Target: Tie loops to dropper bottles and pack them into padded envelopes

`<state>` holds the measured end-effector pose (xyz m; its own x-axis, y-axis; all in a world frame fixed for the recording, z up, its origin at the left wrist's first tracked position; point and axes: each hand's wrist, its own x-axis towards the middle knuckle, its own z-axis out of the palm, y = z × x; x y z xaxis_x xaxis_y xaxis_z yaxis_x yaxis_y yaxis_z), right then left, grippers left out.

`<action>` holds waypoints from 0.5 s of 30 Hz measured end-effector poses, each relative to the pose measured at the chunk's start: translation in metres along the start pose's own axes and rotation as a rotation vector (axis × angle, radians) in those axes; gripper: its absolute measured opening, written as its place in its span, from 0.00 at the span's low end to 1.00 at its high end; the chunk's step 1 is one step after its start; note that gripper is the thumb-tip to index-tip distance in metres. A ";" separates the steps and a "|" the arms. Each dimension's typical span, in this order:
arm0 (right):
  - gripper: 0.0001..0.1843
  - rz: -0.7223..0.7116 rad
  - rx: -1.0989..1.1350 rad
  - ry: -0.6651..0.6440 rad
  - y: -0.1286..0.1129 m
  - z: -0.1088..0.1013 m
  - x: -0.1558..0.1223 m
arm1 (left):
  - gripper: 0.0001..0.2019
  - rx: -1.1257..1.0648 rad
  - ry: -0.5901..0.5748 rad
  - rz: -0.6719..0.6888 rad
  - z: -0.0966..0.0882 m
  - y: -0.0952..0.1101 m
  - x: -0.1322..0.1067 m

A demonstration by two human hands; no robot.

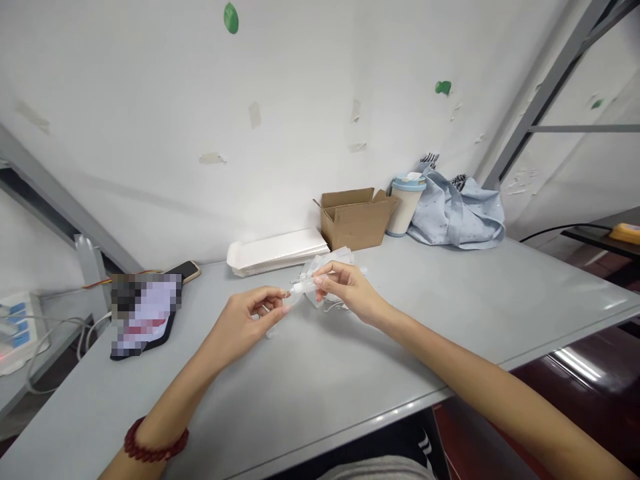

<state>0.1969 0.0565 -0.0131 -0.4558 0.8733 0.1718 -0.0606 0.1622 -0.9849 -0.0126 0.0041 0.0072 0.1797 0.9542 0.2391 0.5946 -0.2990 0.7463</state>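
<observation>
My right hand (350, 290) pinches a small white plastic piece (300, 288), narrow at its left end, in front of my chest. Just left of it, my left hand (255, 312) has thumb and fingertips closed on a thin clear plastic piece (291, 300) that meets the white one; its exact kind is too small to tell. Behind and below my right hand lies a loose pile of clear plastic bags and thin white strands (341, 255), partly hidden by the hand.
Along the wall stand a stack of flat white cartons (280, 250), an open cardboard box (360, 223), a lidded cup (406, 207) and a light blue cloth bag (463, 213). Two phones, one blurred (150, 317) and one dark (186, 272), lie left on the grey table (450, 300).
</observation>
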 end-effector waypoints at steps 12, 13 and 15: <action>0.14 0.009 -0.017 -0.036 0.010 0.004 -0.004 | 0.11 -0.022 0.022 0.028 0.002 0.004 -0.002; 0.14 0.012 -0.009 -0.045 0.011 0.005 -0.004 | 0.11 -0.020 0.018 0.037 0.002 0.003 -0.002; 0.15 0.015 -0.004 -0.060 0.011 0.006 -0.005 | 0.10 -0.020 0.010 0.050 0.001 0.001 -0.002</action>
<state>0.1934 0.0513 -0.0249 -0.5090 0.8467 0.1554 -0.0498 0.1513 -0.9872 -0.0113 0.0016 0.0066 0.2004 0.9380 0.2827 0.5691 -0.3464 0.7458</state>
